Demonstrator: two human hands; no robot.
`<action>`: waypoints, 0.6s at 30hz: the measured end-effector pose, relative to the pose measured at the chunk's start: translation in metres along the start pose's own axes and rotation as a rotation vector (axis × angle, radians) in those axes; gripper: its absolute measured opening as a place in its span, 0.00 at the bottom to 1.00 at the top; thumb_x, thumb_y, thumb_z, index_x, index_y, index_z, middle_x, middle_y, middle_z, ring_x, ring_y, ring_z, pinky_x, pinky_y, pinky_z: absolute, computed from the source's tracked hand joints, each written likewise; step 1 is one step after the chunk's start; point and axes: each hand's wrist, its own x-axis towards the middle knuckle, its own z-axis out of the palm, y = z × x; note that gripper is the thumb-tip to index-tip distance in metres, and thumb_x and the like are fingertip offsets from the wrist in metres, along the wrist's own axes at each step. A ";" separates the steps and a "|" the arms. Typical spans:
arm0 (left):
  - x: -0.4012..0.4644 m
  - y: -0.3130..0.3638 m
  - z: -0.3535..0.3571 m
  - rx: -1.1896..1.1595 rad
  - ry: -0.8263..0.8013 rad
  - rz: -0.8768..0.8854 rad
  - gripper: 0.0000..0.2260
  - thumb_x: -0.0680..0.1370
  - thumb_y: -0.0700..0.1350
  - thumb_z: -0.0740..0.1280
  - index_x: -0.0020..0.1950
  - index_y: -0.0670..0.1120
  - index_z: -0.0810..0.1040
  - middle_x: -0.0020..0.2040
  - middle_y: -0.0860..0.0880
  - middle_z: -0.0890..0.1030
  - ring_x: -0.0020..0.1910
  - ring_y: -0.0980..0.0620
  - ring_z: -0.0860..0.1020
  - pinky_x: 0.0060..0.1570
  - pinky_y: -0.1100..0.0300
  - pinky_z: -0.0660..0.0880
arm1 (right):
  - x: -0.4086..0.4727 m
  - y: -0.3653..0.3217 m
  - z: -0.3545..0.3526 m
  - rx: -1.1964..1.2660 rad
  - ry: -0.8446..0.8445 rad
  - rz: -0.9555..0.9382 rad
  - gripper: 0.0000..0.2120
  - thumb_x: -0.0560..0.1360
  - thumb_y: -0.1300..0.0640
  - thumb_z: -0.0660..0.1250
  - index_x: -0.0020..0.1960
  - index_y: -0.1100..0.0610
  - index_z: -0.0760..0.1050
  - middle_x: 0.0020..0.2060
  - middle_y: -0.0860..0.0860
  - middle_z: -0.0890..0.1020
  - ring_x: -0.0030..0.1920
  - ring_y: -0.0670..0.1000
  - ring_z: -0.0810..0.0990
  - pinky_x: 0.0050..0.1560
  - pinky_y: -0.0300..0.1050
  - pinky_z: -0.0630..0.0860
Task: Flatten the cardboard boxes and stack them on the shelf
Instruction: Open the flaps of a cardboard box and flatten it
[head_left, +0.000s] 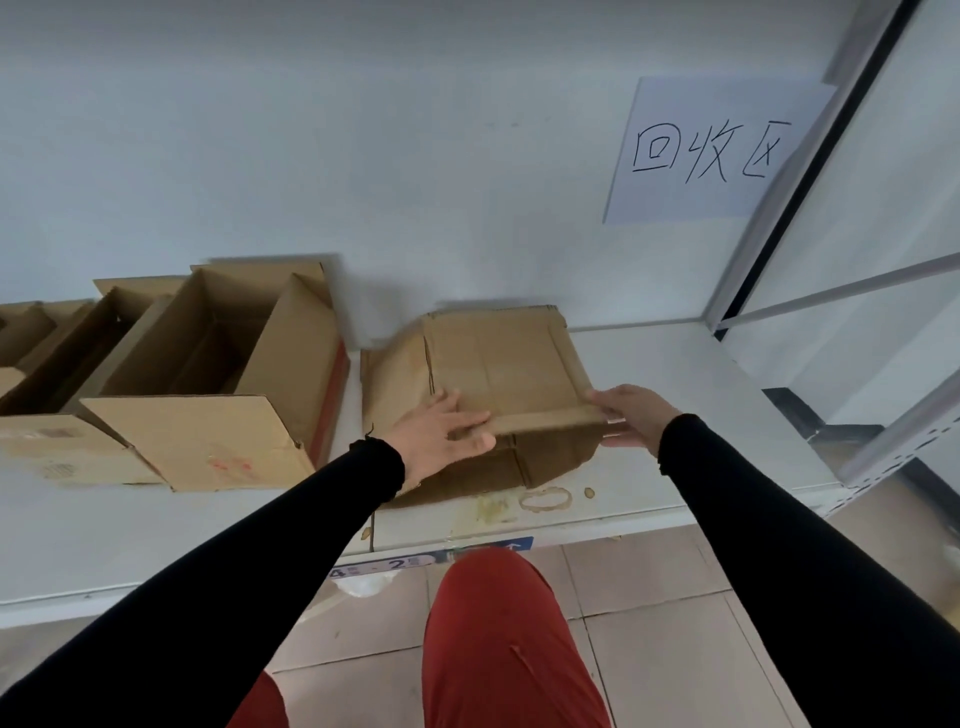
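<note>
Flattened box (498, 364) lies between left hand (441, 431) and right hand (631, 415) grip.

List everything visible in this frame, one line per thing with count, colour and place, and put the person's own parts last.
flattened cardboard: one pile, brown, on the shelf right of centre, against the wall
open boxes: at least three, brown, in a row on the shelf's left side, the nearest with red markings
shelf: one, white, stained near its front edge
paper sign: one, white with handwritten characters, on the wall at upper right
floor tiles: beige, below the shelf
left hand: one, fingers spread flat on the pile's front left
right hand: one, gripping the pile's front right corner
sleeves: two, black
trouser legs: red, bottom centre
</note>
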 end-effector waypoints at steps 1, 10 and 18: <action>0.002 -0.001 0.001 0.023 -0.032 -0.008 0.39 0.71 0.80 0.48 0.79 0.65 0.57 0.83 0.50 0.44 0.81 0.50 0.42 0.79 0.43 0.44 | 0.004 -0.001 -0.002 -0.020 -0.053 0.019 0.22 0.76 0.52 0.74 0.66 0.60 0.75 0.60 0.57 0.80 0.54 0.55 0.83 0.46 0.47 0.83; 0.047 -0.044 0.024 0.177 -0.040 -0.185 0.32 0.81 0.68 0.45 0.82 0.59 0.40 0.82 0.53 0.37 0.81 0.49 0.37 0.77 0.42 0.42 | 0.040 0.008 0.036 -0.839 0.143 -0.191 0.26 0.81 0.45 0.63 0.76 0.53 0.67 0.74 0.56 0.70 0.71 0.58 0.70 0.70 0.54 0.70; 0.060 -0.062 0.063 0.186 0.001 -0.215 0.31 0.82 0.68 0.46 0.82 0.61 0.40 0.82 0.56 0.38 0.81 0.51 0.36 0.77 0.39 0.37 | 0.066 0.045 0.087 -1.278 -0.122 -0.334 0.33 0.81 0.31 0.46 0.82 0.41 0.43 0.82 0.47 0.41 0.82 0.53 0.38 0.78 0.66 0.39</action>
